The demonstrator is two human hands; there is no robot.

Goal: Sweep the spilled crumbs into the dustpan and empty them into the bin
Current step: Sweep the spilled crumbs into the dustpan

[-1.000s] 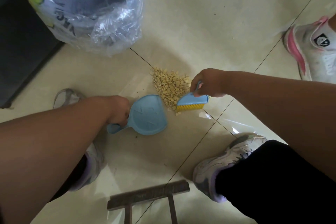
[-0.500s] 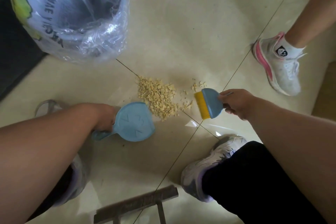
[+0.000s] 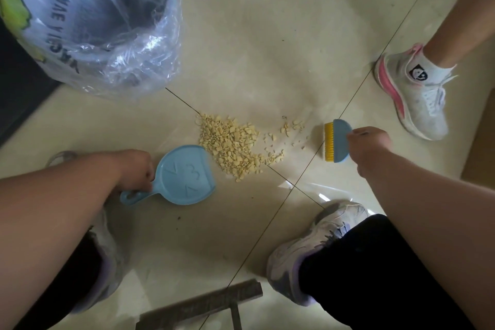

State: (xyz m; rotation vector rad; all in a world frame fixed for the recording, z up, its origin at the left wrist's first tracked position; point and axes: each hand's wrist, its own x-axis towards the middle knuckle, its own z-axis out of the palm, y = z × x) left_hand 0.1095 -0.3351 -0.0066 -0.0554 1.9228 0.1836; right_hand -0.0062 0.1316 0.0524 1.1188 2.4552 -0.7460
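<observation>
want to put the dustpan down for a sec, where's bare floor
Bare tile lies beyond the crumbs, between the bin and the bystander's shoe, and nearer you, between your own two shoes. It is crowded between the dustpan and brush.

A pale tiled floor [image 3: 267, 43] with thin dark joints carries a heap of crumbs [image 3: 233, 144] at mid-frame. A blue dustpan [image 3: 187, 174] rests just lower left of them. A bag-lined bin [image 3: 88, 21] stands upper left; shoes [image 3: 417, 94] and a dark metal piece [image 3: 203, 305] at the bottom edge also lie there.
</observation>
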